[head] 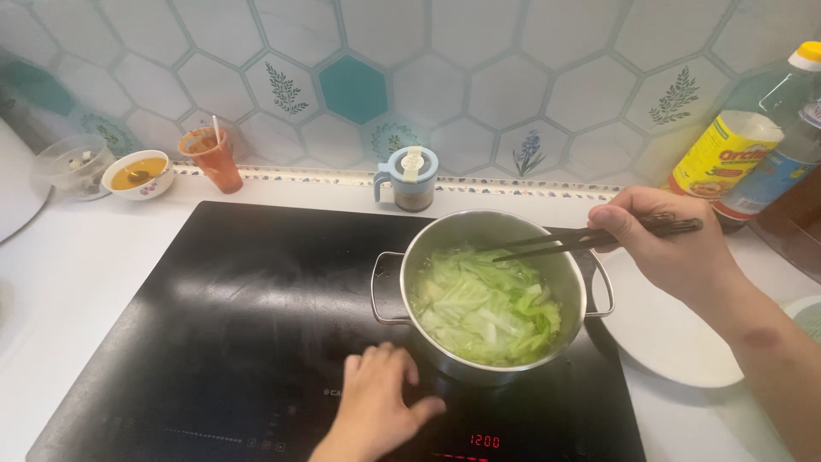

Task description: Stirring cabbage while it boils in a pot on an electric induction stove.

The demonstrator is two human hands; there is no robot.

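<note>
Right hand (676, 248) grips dark chopsticks (599, 238), tips reaching over the pot (492, 295) rim toward the cabbage (483, 308). Your left hand (376, 406) lies flat and open on the black cooktop (214, 342), fingers spread just beside the pot's base, near the red display (484, 441). Pot sits on the cooktop's right side. Cabbage looks pale green, wet and softened, so cooking seems well underway. Nothing plated yet: the white plate (667, 334) to the right is bare. Lifting out is left, by my reading.
</note>
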